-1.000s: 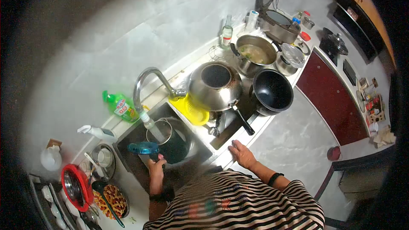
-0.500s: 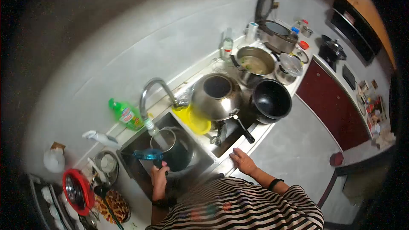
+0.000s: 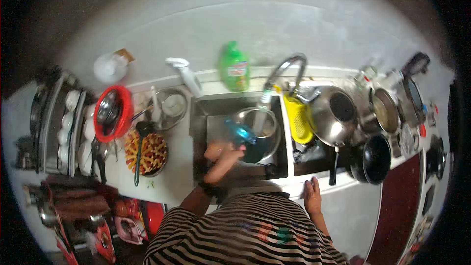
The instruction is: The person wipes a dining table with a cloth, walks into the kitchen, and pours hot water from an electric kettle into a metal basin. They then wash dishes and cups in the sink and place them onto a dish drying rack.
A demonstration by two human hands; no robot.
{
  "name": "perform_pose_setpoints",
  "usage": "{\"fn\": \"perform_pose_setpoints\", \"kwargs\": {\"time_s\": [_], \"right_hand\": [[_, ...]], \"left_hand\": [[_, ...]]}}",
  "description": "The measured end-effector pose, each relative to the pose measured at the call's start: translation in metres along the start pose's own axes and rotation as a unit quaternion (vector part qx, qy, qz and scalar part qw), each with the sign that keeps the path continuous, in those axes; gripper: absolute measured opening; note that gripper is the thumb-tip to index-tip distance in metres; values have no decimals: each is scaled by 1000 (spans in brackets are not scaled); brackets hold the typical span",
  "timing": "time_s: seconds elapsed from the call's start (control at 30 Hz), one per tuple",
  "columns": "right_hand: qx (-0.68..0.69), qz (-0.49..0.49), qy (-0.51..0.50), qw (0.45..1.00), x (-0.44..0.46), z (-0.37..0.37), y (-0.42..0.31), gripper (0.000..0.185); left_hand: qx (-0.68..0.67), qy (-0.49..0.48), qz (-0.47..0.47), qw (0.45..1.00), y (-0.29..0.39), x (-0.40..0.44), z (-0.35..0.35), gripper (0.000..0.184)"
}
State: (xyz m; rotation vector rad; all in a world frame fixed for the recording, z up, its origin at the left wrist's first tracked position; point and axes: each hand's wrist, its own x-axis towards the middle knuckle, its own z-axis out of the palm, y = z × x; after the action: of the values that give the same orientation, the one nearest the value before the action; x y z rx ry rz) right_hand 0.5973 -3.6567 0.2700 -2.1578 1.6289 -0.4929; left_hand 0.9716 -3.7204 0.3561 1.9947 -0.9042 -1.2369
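Observation:
Over the left sink basin, my left hand [image 3: 224,161] is closed round the dark handle of a shiny blue utensil [image 3: 239,132], blurred by motion; its exact kind is unclear. Beside the utensil, water runs from the curved faucet [image 3: 289,64] into a round metal pot [image 3: 272,140] standing in the basin [image 3: 208,105]. My right hand [image 3: 312,196] lies on the counter's front edge, below the right basin, fingers stretched out and holding nothing. Nearest to it are a black pot [image 3: 374,159] and the handle of an upturned steel wok [image 3: 321,115].
A yellow colander [image 3: 297,120] sits between the basins. Behind the sink stand a green detergent bottle [image 3: 235,71] and a white spray bottle [image 3: 186,76]. Leftward are a red basin [image 3: 126,110], a patterned bowl [image 3: 159,154] and a dish rack [image 3: 49,137]. A steel pot [image 3: 385,108] stands right.
The head view has swung left, bringing the dish rack and left counter further into view. My left hand still holds the blue utensil over the sink; my right hand stays at the counter edge.

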Motion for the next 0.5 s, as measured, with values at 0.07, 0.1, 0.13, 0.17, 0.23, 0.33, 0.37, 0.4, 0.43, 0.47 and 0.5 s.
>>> {"fn": "perform_pose_setpoints", "kwargs": {"time_s": [0.07,0.1,0.13,0.17,0.23,0.33,0.37,0.4,0.43,0.47,0.5], "right_hand": [[9,-25,-7,1000,-4,3,10,38],[52,-14,-5,999,-2,8,13,39],[-2,-21,-38,999,-4,9,18,39],[47,-50,-38,997,-3,4,17,41],[37,-70,-43,996,-4,17,32,57],[-37,-59,-117,991,1,26,69,49],[-1,-73,-98,992,1,30,70,47],[35,-86,-78,993,-2,35,74,45],[71,-97,-60,991,-3,38,79,44],[-8,-121,-85,989,-2,40,84,44],[-87,-142,-108,980,-1,43,94,44]], "left_hand": [[-27,-19,8,999,-3,1,-4,25],[-47,-32,18,998,-3,-1,-7,26],[-54,-47,24,997,-1,-2,-10,28],[-177,-58,111,976,-87,60,29,34],[-174,-24,129,976,-59,36,17,42],[-182,-17,145,972,-64,42,22,38],[-184,-18,155,971,-70,49,28,37],[-184,-20,165,969,-72,52,30,35],[-185,-23,174,967,-75,55,32,34],[-158,-17,174,972,-70,51,27,34],[-131,-13,173,976,-59,42,20,33]]}}
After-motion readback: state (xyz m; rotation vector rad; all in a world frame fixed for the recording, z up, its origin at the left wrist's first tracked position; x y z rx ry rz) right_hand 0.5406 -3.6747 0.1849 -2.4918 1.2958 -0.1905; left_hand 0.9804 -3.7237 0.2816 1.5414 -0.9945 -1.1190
